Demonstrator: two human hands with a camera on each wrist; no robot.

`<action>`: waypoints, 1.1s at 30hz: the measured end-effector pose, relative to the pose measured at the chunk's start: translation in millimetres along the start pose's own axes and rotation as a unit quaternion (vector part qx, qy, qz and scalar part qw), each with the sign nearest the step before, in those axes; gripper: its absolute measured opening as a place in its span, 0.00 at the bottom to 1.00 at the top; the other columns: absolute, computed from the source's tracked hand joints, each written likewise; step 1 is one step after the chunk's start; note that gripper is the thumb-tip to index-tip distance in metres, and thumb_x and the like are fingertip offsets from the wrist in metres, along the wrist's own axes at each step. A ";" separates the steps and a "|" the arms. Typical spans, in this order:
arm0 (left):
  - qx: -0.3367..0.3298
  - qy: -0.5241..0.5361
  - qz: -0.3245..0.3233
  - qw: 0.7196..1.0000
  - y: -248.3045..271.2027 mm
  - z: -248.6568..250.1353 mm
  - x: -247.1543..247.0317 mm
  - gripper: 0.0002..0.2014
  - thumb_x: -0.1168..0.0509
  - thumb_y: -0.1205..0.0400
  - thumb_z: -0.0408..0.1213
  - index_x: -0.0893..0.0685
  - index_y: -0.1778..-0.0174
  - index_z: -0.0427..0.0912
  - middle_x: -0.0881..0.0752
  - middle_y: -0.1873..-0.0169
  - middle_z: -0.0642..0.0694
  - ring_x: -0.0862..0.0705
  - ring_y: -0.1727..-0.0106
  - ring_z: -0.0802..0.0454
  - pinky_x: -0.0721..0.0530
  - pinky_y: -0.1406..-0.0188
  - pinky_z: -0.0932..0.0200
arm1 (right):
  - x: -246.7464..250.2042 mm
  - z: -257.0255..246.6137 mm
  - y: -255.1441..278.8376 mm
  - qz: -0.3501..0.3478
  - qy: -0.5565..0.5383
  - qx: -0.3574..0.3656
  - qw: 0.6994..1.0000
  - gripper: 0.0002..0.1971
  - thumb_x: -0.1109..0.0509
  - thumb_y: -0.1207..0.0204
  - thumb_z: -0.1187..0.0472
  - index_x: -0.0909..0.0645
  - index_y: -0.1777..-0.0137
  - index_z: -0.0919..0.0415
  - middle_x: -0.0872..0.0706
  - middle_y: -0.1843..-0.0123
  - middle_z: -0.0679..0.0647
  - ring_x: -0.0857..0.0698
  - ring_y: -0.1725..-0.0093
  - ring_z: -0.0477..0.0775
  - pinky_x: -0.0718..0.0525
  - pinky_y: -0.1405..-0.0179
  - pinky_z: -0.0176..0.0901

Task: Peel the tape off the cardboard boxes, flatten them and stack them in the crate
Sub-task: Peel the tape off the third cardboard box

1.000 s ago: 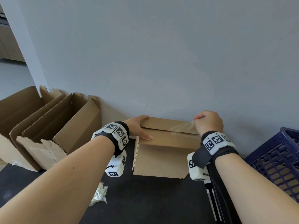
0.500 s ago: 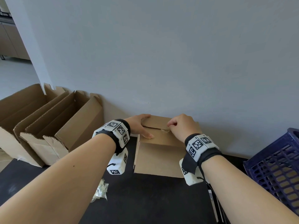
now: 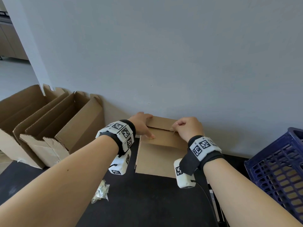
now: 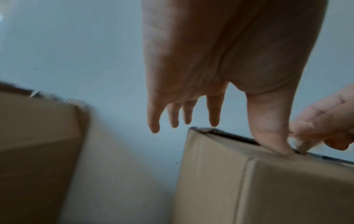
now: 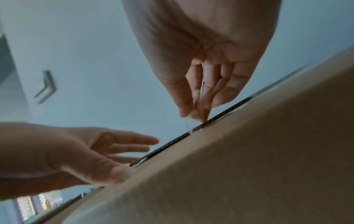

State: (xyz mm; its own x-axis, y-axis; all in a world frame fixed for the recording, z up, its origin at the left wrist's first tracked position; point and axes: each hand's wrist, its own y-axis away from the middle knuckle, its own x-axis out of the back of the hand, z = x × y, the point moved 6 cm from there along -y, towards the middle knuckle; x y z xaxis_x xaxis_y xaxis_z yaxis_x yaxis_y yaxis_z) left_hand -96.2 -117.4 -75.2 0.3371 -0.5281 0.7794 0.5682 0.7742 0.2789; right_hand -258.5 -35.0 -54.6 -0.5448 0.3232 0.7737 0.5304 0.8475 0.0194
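A closed brown cardboard box (image 3: pixel 157 158) stands on the black tabletop against the grey wall. My left hand (image 3: pixel 142 123) lies on its top left corner, fingers straight, thumb pressing the near flap beside the seam. In the left wrist view the left hand (image 4: pixel 214 84) shows its thumb down on the box (image 4: pixel 268 189). My right hand (image 3: pixel 188 128) is at the middle of the seam with curled fingers. The right wrist view shows the right hand (image 5: pixel 199 106) pinching a crumpled bit of clear tape (image 5: pixel 197 117) right at the dark seam of the box (image 5: pixel 249 166).
Two opened cardboard boxes (image 3: pixel 49 128) stand at the left against the wall. A wad of peeled clear tape (image 3: pixel 100 193) lies on the black tabletop (image 3: pixel 147 202). A dark blue plastic crate (image 3: pixel 278 169) sits at the right edge.
My right hand has moved left from the box's right end, where a tape strip was stretched, to the middle of the seam. The left hand has stayed on the left corner.
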 end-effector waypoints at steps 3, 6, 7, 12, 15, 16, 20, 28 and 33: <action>-0.071 -0.085 0.029 0.993 -2.6 35.0 -1.3 0.45 0.22 0.31 0.43 0.36 0.20 0.51 0.47 0.17 0.50 0.46 0.17 0.48 0.40 0.20 0.44 | -0.7 10.9 0.0 -0.016 -0.073 -0.039 0.996 0.14 0.23 0.38 0.56 0.21 0.54 0.45 0.13 0.53 0.51 0.12 0.55 0.53 0.13 0.52 0.49; -0.104 -0.094 -0.022 0.990 -3.4 62.7 -25.0 0.49 0.22 0.34 0.53 0.39 0.19 0.49 0.48 0.17 0.51 0.47 0.17 0.51 0.44 0.19 0.49 | 4.6 18.1 -1.4 -0.024 -0.109 -0.038 0.993 0.12 0.21 0.39 0.59 0.20 0.60 0.47 0.11 0.58 0.54 0.10 0.59 0.56 0.11 0.50 0.55; -0.104 -0.108 -0.032 0.988 -4.2 67.5 -32.8 0.51 0.22 0.35 0.56 0.40 0.19 0.50 0.47 0.17 0.50 0.47 0.17 0.51 0.45 0.19 0.49 | 9.2 20.3 -0.9 -0.029 -0.121 -0.034 0.992 0.09 0.21 0.37 0.62 0.18 0.63 0.49 0.10 0.61 0.55 0.10 0.60 0.56 0.11 0.50 0.55; -0.078 -0.212 -0.057 0.972 -15.0 82.6 -51.0 0.55 0.24 0.38 0.63 0.44 0.18 0.56 0.42 0.19 0.51 0.45 0.18 0.49 0.46 0.20 0.43 | 18.3 45.5 -7.8 -0.098 -0.166 -0.088 0.977 0.07 0.19 0.41 0.67 0.12 0.72 0.55 0.09 0.66 0.54 0.09 0.59 0.52 0.12 0.44 0.49; -0.042 -0.217 -0.074 0.972 -18.3 90.7 -49.8 0.55 0.22 0.40 0.62 0.44 0.19 0.59 0.35 0.24 0.54 0.37 0.22 0.49 0.34 0.26 0.41 | 23.2 54.5 -17.6 -0.076 -0.189 -0.096 0.974 0.08 0.19 0.43 0.68 0.12 0.72 0.54 0.09 0.68 0.50 0.10 0.58 0.50 0.13 0.45 0.46; -0.031 -0.210 -0.078 0.974 -18.5 92.3 -49.5 0.56 0.22 0.40 0.61 0.44 0.19 0.58 0.34 0.26 0.54 0.35 0.23 0.49 0.31 0.27 0.42 | 28.3 55.4 -19.4 -0.055 -0.178 -0.086 0.979 0.08 0.19 0.43 0.67 0.11 0.69 0.53 0.09 0.66 0.49 0.11 0.58 0.49 0.13 0.46 0.44; 0.008 -0.207 -0.093 0.974 -18.0 95.2 -49.4 0.59 0.20 0.41 0.58 0.48 0.18 0.56 0.39 0.23 0.54 0.35 0.22 0.48 0.31 0.25 0.42 | 59.9 73.1 -24.7 0.035 -0.193 -0.064 0.978 0.11 0.22 0.38 0.70 0.13 0.62 0.53 0.10 0.61 0.51 0.10 0.56 0.51 0.13 0.49 0.43; 0.035 -0.219 -0.109 0.969 -18.8 100.7 -51.5 0.60 0.19 0.42 0.58 0.49 0.19 0.60 0.41 0.21 0.53 0.35 0.22 0.45 0.29 0.27 0.39 | 93.4 90.6 -28.1 0.153 -0.099 0.004 0.983 0.12 0.26 0.34 0.71 0.15 0.69 0.52 0.13 0.63 0.49 0.15 0.61 0.51 0.20 0.59 0.37; 0.036 -0.214 -0.106 0.970 -19.8 98.7 -52.5 0.59 0.19 0.40 0.57 0.50 0.18 0.60 0.42 0.22 0.54 0.34 0.22 0.46 0.29 0.27 0.42 | 68.3 69.1 -20.2 0.115 0.012 0.089 0.989 0.09 0.30 0.31 0.69 0.11 0.62 0.55 0.13 0.53 0.51 0.15 0.53 0.53 0.22 0.54 0.37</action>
State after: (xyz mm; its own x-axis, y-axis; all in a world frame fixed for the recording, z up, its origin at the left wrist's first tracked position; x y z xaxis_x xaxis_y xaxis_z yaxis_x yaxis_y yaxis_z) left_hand -199.2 -70.6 -66.3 -0.1328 -0.4971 0.8575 0.5318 0.6944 0.4848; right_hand -351.3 -1.0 -45.8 -0.4059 0.5075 0.7601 0.5140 0.8144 -0.2693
